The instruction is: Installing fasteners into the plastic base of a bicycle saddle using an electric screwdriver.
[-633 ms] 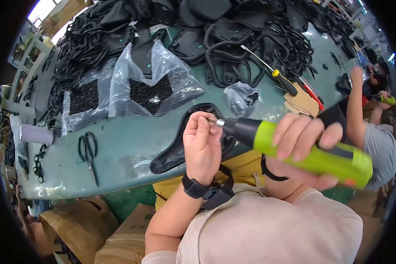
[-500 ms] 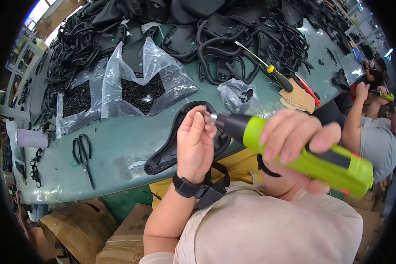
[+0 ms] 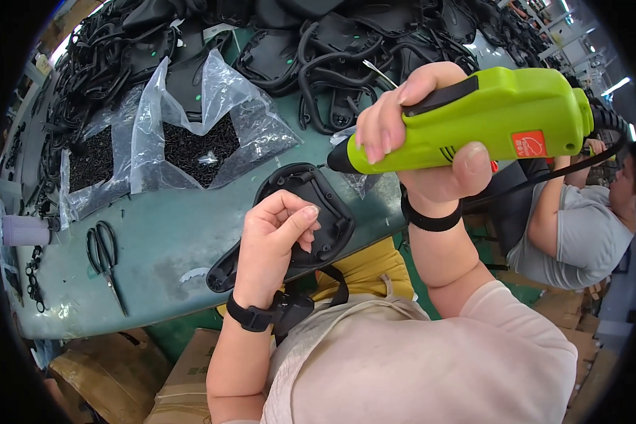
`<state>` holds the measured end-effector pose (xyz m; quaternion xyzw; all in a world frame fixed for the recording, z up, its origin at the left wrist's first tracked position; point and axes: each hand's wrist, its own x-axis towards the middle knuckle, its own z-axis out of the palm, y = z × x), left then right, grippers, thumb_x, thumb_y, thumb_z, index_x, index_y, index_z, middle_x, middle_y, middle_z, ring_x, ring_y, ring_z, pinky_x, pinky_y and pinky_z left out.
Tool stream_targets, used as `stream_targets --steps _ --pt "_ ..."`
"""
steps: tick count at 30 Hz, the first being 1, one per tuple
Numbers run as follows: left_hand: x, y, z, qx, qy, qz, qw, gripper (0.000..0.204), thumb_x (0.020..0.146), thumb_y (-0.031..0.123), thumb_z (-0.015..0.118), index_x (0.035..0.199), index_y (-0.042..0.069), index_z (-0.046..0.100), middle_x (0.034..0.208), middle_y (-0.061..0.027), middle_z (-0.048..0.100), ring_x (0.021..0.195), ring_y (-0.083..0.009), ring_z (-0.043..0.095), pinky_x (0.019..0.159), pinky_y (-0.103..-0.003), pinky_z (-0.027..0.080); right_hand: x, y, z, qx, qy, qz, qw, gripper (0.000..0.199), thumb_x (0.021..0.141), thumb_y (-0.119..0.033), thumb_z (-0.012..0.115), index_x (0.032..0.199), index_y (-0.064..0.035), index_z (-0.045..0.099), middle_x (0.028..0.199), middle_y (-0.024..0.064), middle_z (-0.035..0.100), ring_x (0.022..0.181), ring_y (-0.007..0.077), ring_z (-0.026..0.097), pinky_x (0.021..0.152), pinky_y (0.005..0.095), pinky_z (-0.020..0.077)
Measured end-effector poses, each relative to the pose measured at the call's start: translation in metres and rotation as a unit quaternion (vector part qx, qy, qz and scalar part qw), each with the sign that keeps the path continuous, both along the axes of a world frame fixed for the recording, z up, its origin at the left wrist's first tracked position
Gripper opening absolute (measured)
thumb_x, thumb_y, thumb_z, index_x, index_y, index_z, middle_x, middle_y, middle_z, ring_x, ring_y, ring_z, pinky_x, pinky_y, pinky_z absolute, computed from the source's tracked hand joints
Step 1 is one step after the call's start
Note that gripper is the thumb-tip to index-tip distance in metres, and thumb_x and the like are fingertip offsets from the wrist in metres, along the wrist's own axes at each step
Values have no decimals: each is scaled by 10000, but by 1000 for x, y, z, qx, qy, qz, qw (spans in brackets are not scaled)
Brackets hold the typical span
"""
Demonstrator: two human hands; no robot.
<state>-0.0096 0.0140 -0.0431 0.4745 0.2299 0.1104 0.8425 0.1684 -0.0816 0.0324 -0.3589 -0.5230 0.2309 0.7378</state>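
Saddle (image 3: 300, 212): lying under the left hand (image 3: 275, 237) — fingers pinching together on it; black, moulded.
Driver (image 3: 473, 120): right hand (image 3: 424, 152) gripping it, raised — glossy green plastic.

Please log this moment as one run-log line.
left hand: fingers pinched on black saddle base | right hand: green electric screwdriver raised off it | table: scissors

A green worktable (image 3: 155, 247) stands above cardboard boxes (image 3: 120, 381) under bright ceiling lights (image 3: 615, 86).
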Motion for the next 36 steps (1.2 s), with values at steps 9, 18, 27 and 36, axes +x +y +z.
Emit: stream_targets --steps 9,18,27,36 --pt "0 4 0 -41 6 -21 999 111 918 107 603 905 0 633 773 -34 636 650 -72 574 603 -209 490 -11 18 -10 7 80 -16 997 589 737 -377 761 1025 55 483 714 109 570 598 166 589 512 250 477" --pt "-1 7 -4 -47 -16 -35 998 96 906 58 595 974 -9 609 865 -57 650 750 -94 609 709 -235 525 4 28 -11 -98 38 87 991 624 749 -510 709 1037 -23 443 728 83 540 618 201 545 558 320 450" --pt "2 9 -2 -54 -9 -39 998 111 886 49 609 971 -22 611 867 -62 648 759 -103 613 721 -244 530 -6 36 -21 -95 69 48 992 621 743 -491 724 1022 -12 444 711 78 544 605 182 548 552 298 450" --pt "1 4 -4 -13 6 -30 999 128 900 58 595 979 -33 638 862 -56 651 746 -95 611 709 -228 524 -15 37 -14 -91 28 -37 995 567 769 -428 687 1019 26 457 699 109 546 596 190 561 557 301 470"
